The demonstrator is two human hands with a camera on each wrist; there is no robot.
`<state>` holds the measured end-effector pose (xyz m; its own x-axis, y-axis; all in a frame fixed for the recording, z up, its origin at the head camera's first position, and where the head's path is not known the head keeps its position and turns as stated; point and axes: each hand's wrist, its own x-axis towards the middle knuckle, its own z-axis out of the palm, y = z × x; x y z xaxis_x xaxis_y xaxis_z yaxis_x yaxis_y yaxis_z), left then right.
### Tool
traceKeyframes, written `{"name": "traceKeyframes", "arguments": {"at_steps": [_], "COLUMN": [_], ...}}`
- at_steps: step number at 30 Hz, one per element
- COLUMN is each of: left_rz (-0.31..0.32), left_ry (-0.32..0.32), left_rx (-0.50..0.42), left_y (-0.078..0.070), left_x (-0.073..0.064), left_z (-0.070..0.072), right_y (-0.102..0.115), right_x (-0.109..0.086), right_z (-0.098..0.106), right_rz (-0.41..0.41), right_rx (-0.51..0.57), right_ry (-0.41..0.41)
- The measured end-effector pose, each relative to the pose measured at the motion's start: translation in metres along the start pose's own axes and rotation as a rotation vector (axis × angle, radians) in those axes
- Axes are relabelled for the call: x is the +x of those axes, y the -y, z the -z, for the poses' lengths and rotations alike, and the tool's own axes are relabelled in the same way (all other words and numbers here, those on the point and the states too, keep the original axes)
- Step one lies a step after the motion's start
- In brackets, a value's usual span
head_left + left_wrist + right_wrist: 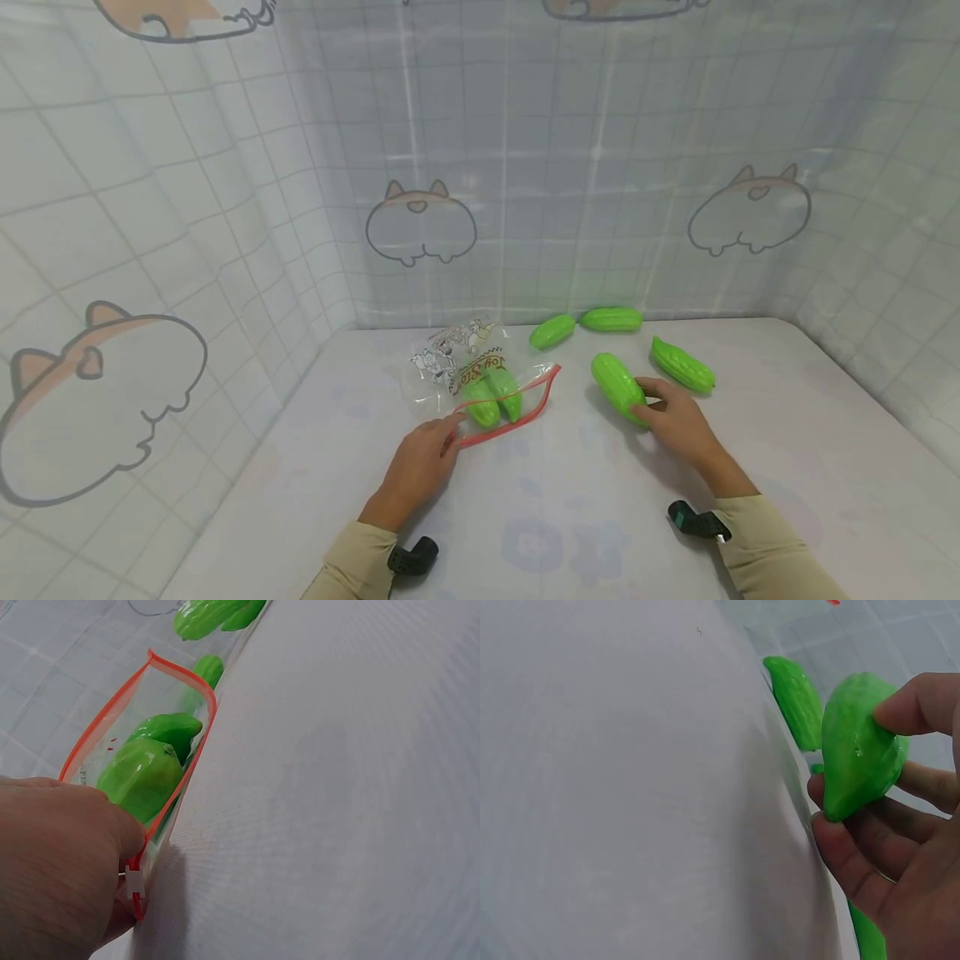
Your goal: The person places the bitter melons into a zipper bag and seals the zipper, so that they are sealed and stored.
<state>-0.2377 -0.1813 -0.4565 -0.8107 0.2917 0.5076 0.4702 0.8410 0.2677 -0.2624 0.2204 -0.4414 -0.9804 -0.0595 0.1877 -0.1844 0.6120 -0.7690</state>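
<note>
My left hand (422,460) pinches the corner of a clear zip bag (431,392) by its red-edged mouth. Beside those fingers sits a white slider (135,883). The bag lies on the table, its mouth spread apart, with two glossy green bitter melons (142,780) inside. On the right, my right hand (678,421) grips another bitter melon (617,385) by its near end; thumb and fingers (911,712) wrap around its bumpy surface. It appears slightly above the table. Just beyond that hand lies a ridged bitter melon (682,367).
Two more bitter melons lie at the table's back edge, one left (552,332) and one right (612,319). A translucent curtain (540,167) with cartoon drawings rises behind and along both sides of the white table (555,492).
</note>
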Motion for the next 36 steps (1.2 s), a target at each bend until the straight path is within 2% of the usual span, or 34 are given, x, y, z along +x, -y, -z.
{"name": "traceKeyframes", "arguments": {"at_steps": [18,30,36], "left_rz": [0.006,0.042,0.062], "left_ry": [0.016,0.049,0.060], "left_rx": [0.002,-0.004,-0.008], "left_y": [0.000,-0.002,-0.003], "left_x": [0.001,0.000,0.000], "left_z": [0.001,0.002,0.002], "right_y": [0.017,0.020,0.026], "right_x": [-0.003,-0.005,-0.007], "right_z": [-0.008,-0.019,-0.023], "right_rz": [0.062,0.146,0.148], "right_rx": [0.053,0.119,0.143], "right_ry": [0.098,0.162,0.185]}}
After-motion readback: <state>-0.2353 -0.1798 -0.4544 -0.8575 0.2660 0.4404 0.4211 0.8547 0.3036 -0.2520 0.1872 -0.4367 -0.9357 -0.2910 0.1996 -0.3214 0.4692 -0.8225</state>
